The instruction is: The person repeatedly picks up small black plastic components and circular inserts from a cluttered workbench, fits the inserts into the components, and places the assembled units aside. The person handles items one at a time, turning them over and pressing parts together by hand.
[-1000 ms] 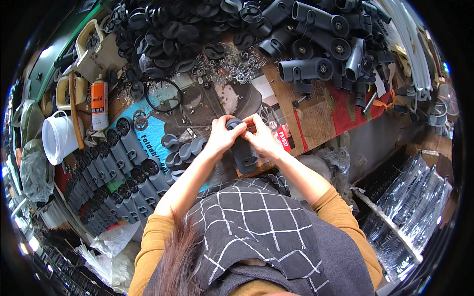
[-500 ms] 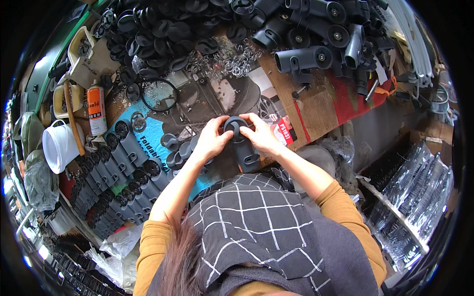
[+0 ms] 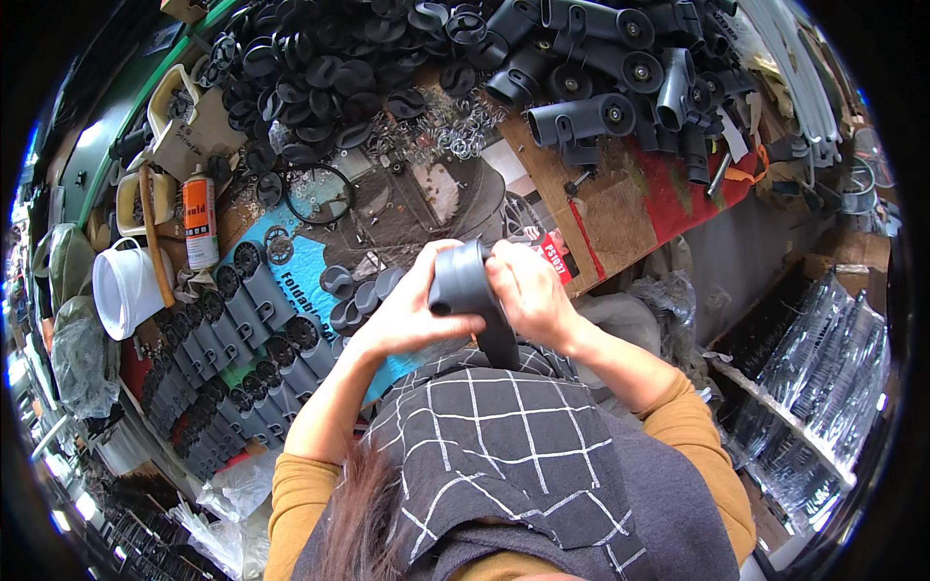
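Dark grey plastic fitting (image 3: 459, 281) in the head view, held up between the hands: the left hand (image 3: 415, 315) grasps it, fingers behind, thumb in front; the right hand (image 3: 536, 298) has bent fingers against its right side, though I can't tell whether they grip. Grey caps (image 3: 364, 298) lie just left of the left fingers; metal springs (image 3: 465, 126) beyond both, on the bench (image 3: 554, 186).

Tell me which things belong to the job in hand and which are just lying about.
Apparently in the job:
grey tubular housing held between left hand and right hand
lined-up grey housings
metal springs
black knobs

Seemingly lying about:
white bucket
orange spray can
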Tool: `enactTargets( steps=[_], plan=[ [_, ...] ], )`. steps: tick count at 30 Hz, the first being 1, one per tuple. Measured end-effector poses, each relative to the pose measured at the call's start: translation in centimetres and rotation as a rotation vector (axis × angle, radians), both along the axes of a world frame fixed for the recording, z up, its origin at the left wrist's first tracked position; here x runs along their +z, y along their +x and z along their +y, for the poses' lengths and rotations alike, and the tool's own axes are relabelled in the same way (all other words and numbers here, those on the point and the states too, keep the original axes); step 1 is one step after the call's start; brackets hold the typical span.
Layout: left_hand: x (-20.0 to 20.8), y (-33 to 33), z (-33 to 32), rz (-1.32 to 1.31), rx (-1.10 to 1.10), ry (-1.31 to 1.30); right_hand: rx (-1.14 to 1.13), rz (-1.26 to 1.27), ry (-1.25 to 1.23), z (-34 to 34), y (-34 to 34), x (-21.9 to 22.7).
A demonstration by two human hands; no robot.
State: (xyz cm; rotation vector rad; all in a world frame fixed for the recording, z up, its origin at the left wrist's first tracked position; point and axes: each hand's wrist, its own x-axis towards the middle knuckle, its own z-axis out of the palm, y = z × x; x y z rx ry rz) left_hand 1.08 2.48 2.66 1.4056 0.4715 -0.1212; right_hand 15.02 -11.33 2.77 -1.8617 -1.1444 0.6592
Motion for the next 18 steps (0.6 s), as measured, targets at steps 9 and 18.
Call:
enactTargets(
  steps=[9,18],
  plan=[
    [2.4,-1.1,-2.3,-0.277,0.034,0.508,0.033,0.083,0.147,-1.3,-1.8,2.2],
    [1.8,0.3,-1.4,-0.268,0.310,0.494,-0.093,0.359,-0.019,-0.3,0.2,3.4]
  ],
)
